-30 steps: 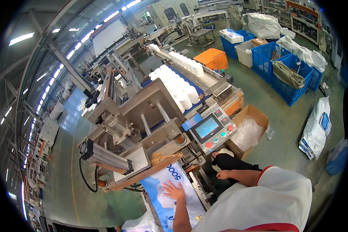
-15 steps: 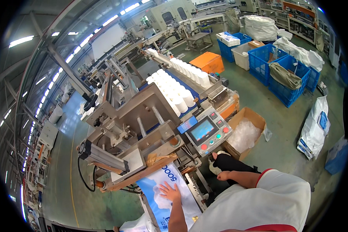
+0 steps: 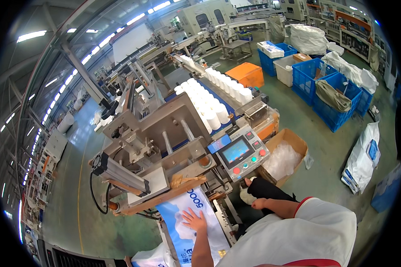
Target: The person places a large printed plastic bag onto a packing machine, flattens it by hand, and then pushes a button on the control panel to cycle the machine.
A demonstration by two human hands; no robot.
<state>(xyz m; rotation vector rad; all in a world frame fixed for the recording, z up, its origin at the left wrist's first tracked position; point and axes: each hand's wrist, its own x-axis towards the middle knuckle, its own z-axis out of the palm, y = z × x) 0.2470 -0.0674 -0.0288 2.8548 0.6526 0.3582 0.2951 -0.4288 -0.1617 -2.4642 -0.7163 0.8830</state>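
My left hand [image 3: 194, 220] lies flat, fingers spread, on a blue and white printed plastic bag [image 3: 182, 242]. The bag's far end reaches under the wooden-edged front of a metal packing machine [image 3: 160, 196]. My right hand [image 3: 258, 204] is curled closed beside my black-trousered leg [image 3: 269, 190]; whatever its fingers may hold is hidden. Beyond it sits a tilted control panel [image 3: 240, 153] with a lit screen and coloured buttons. White rolls [image 3: 205, 107] stand in rows on the machine's blue belt.
An open cardboard box [image 3: 298, 149] with clear plastic film stands right of the panel. Blue crates [image 3: 336, 107] and an orange box [image 3: 246, 74] are farther back. A white sack [image 3: 363, 155] lies on the floor at right. More white plastic [image 3: 151, 257] hangs near the lower edge.
The view has shifted slightly, so the machine and crates sit a little farther right. Both hands keep the same pose, the left still flat on the bag.
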